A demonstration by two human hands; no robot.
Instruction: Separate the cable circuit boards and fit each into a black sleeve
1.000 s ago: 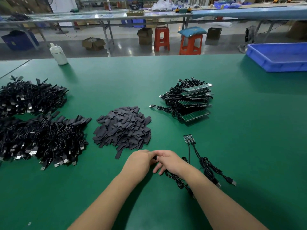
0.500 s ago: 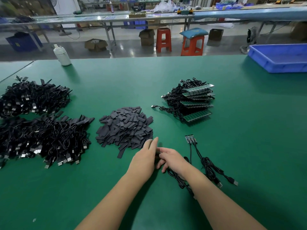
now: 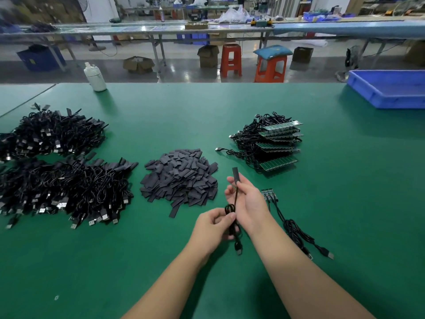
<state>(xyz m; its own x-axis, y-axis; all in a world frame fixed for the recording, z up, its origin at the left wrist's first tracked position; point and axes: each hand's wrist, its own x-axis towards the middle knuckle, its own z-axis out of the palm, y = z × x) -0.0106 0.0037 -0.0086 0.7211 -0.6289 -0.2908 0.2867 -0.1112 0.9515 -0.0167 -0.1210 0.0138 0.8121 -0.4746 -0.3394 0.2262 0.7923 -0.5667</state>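
Observation:
My right hand (image 3: pixel 247 199) pinches a black cable just below a black sleeve (image 3: pixel 235 174) that stands upright on its end. My left hand (image 3: pixel 212 226) grips the same cable's coiled bundle (image 3: pixel 232 217) lower down; its USB plug (image 3: pixel 239 250) hangs below. A heap of loose black sleeves (image 3: pixel 181 176) lies just left of my hands. To the right, a few joined small circuit boards (image 3: pixel 269 194) with cables (image 3: pixel 296 231) lie on the green table. Farther back sits a stack of green board panels with cables (image 3: pixel 273 143).
Two big piles of sleeved black cables (image 3: pixel 62 187) (image 3: pixel 50 132) fill the left side of the table (image 3: pixel 345 180). A white bottle (image 3: pixel 95 77) stands at the far left edge, a blue bin (image 3: pixel 388 88) at the far right. Stools and benches stand beyond the table.
Both hands lifted off the table with one cable. The sleeve now stands upright above my right hand, and my left hand moved down to grip the coiled bundle.

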